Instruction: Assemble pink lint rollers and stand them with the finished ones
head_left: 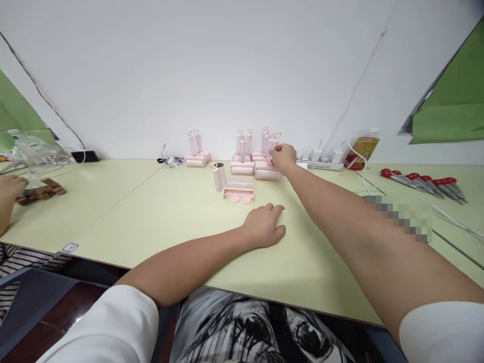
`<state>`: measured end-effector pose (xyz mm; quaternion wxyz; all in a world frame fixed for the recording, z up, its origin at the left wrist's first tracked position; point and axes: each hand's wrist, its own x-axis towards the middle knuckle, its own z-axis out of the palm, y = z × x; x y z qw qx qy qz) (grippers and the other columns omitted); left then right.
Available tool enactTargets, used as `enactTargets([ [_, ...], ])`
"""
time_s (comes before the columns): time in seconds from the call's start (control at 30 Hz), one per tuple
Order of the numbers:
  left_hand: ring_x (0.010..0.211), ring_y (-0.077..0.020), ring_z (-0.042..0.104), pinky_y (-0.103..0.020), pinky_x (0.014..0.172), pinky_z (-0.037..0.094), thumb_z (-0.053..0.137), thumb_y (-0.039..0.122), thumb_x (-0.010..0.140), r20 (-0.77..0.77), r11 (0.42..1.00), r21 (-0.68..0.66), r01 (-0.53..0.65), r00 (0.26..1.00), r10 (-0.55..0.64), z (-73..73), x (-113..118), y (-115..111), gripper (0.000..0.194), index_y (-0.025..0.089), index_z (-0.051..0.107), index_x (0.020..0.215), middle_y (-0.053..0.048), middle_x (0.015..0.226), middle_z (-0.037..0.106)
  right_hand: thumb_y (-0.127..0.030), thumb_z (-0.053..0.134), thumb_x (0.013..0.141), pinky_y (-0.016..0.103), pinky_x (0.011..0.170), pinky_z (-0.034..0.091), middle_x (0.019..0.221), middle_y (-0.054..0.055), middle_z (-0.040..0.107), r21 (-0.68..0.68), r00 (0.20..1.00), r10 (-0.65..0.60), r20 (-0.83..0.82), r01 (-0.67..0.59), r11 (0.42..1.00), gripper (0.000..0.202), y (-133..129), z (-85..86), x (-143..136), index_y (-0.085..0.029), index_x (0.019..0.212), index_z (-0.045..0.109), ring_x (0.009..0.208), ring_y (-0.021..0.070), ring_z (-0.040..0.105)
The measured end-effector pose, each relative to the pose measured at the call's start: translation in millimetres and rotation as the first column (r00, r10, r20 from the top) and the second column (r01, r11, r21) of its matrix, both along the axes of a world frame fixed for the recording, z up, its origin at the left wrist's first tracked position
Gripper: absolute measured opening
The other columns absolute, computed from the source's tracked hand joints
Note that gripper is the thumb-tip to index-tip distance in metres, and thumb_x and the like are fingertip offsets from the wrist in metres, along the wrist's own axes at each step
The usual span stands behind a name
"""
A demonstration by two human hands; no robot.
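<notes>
My right hand (284, 157) reaches to the back of the table, its fingers closed at a pink tube in the right group of upright tubes (265, 140). My left hand (263, 225) rests on the table, fingers apart, holding nothing. Beyond it lies an open pink case (239, 193) with a clear lid and two round pink pieces (240, 199) in front. A pink tube (218, 179) stands beside a cylinder at the case's left. Pink cases (242, 168) lie below the middle group of tubes (242, 146), and another group (194, 143) stands farther left.
Along the wall are a black phone (85, 156), a coiled cable (173, 162), a power strip (325, 165) and a bottle (362, 148). Red-topped tools (425, 182) lie right. At far left, another person's hand (12, 187) is by brown pieces (41, 191).
</notes>
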<state>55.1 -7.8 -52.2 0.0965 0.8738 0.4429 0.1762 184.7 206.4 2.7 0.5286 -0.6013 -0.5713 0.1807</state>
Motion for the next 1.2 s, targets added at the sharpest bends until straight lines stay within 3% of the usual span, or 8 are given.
enactTargets([
  [0.2, 0.098, -0.0337, 0.06, -0.046, 0.08, 0.049, 0.047, 0.035, 0.083, 0.009, 1.0, 0.019, 0.018, 1.0, -0.018, -2.3, 1, 1, 0.049, 0.015, 0.051, 0.127, -0.015, 0.11, 0.058, -0.02, 0.063, 0.071, 0.034, 0.067, 0.047, 0.084, 0.009, 0.06, -0.046, 0.998, -0.049, 0.026, 0.05, 0.998, 0.027, -12, -4.0, -9, -0.016, 0.096, 0.055, 0.074, 0.0202, 0.058],
  [0.33, 0.092, -0.0308, 0.062, -0.042, 0.075, 0.05, 0.049, 0.036, 0.082, 0.036, 1.0, -0.004, 0.002, 0.999, -0.002, -1.3, 2, 1, 0.045, 0.016, 0.055, 0.123, -0.013, 0.107, 0.06, -0.02, 0.056, 0.072, 0.035, 0.077, 0.043, 0.104, 0.012, 0.056, 0.115, 0.976, -0.175, 0.127, 0.161, 0.98, 0.034, -37, 0.7, -15, -0.018, 0.106, 0.051, 0.087, 0.0221, 0.055],
  [0.47, 0.083, -0.0245, 0.062, -0.037, 0.073, 0.048, 0.048, 0.035, 0.085, 0.241, 0.989, 0.033, -0.146, 0.961, 0.134, 15.7, -12, 12, 0.032, 0.02, 0.063, 0.109, -0.007, 0.095, 0.065, -0.019, 0.05, 0.075, 0.031, 0.072, 0.04, 0.084, 0.005, 0.061, 0.142, 0.96, 0.062, 0.273, -0.104, 0.984, 0.015, -67, 5.1, -29, -0.018, 0.088, 0.056, 0.077, 0.0193, 0.055],
  [0.67, 0.085, -0.0202, 0.058, -0.033, 0.083, 0.044, 0.05, 0.025, 0.084, 0.59, 0.792, 0.276, -0.544, 0.746, 0.307, 59.8, -77, 55, 0.021, 0.018, 0.063, 0.1, -0.006, 0.09, 0.062, -0.016, 0.049, 0.077, 0.027, 0.064, 0.038, 0.08, 0.005, 0.067, -0.065, 0.67, 0.485, 0.562, -0.548, 0.834, 0.014, -133, -20.0, -40, -0.018, 0.076, 0.062, 0.073, 0.0181, 0.057],
  [0.77, 0.089, -0.0204, 0.057, -0.034, 0.083, 0.046, 0.051, 0.023, 0.083, 0.648, 0.735, 0.301, -0.608, 0.696, 0.31, 70.8, -113, 79, 0.023, 0.017, 0.062, 0.102, -0.009, 0.102, 0.058, -0.018, 0.047, 0.082, 0.029, 0.071, 0.04, 0.103, 0.008, 0.067, -0.149, 0.538, 0.506, 0.674, -0.572, 0.807, 0.022, -163, -36.2, -39, -0.017, 0.095, 0.065, 0.086, 0.0212, 0.06],
  [0.9, 0.102, -0.0216, 0.055, -0.039, 0.093, 0.044, 0.04, 0.01, 0.082, 0.633, 0.753, 0.155, -0.639, 0.649, 0.421, 64.9, -154, 108, 0.033, 0.019, 0.06, 0.108, -0.01, 0.112, 0.056, -0.019, 0.046, 0.084, 0.031, 0.074, 0.042, 0.125, 0.011, 0.058, -0.277, 0.394, 0.537, 0.746, -0.549, 0.788, 0.033, -178, -40.6, -37, -0.017, 0.114, 0.06, 0.095, 0.024, 0.06],
  [1.1, 0.118, -0.0226, 0.047, -0.042, 0.105, 0.039, 0.036, 0.003, 0.076, 0.304, 0.916, 0.201, -0.347, 0.911, 0.278, 34.5, -193, 131, 0.055, 0.018, 0.053, 0.127, -0.011, 0.128, 0.049, -0.017, 0.042, 0.087, 0.032, 0.075, 0.041, 0.109, 0.01, 0.062, -0.337, 0.304, 0.563, 0.769, -0.556, 0.76, 0.025, -180, -36.6, -39, -0.017, 0.104, 0.06, 0.094, 0.0237, 0.059],
  [1.2, 0.116, -0.0226, 0.049, -0.042, 0.101, 0.044, 0.039, 0.005, 0.076, 0.193, 0.954, 0.168, -0.249, 0.957, 0.216, 23.6, -198, 134, 0.066, 0.02, 0.039, 0.14, -0.012, 0.138, 0.04, -0.017, 0.042, 0.087, 0.032, 0.074, 0.041, 0.104, 0.01, 0.062, -0.335, 0.288, 0.569, 0.77, -0.576, 0.745, 0.021, -192, -37.7, -38, -0.017, 0.099, 0.06, 0.09, 0.0228, 0.059],
])
